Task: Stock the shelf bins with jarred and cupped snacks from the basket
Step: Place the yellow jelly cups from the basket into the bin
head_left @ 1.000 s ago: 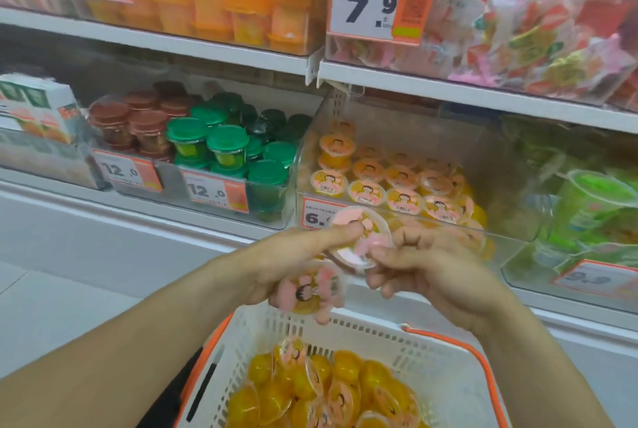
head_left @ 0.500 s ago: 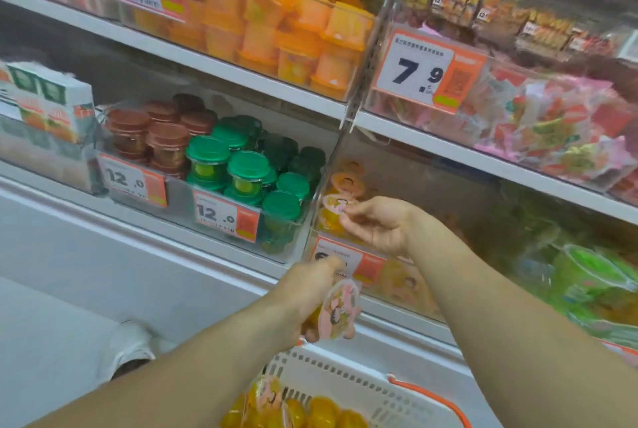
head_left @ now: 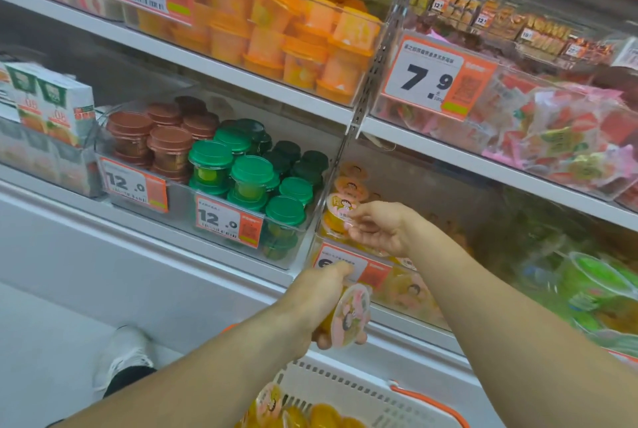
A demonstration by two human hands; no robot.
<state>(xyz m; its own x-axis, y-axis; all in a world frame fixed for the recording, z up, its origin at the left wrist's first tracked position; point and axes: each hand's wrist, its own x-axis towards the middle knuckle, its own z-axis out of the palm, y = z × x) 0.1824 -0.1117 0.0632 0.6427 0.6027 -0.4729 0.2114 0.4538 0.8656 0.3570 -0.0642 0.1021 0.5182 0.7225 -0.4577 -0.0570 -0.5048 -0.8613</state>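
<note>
My right hand reaches into the clear shelf bin and pinches the lid edge of an orange jelly cup, which stands at the bin's left end on other cups of the same kind. Below the bin's price tag, my left hand grips a second jelly cup with a pink cartoon lid, tilted on its side. The white basket with orange handles sits at the bottom edge, holding several more orange cups.
To the left, a clear bin holds green-lidded jars and brown-lidded jars. Orange cups and pink packets fill the shelf above. Green cups lie to the right, cartons at far left. A white shoe stands on the floor.
My hands parted: the right carried one cup up into the bin, while the left stayed lower with the other cup. The view tilted upward, so less of the basket shows.
</note>
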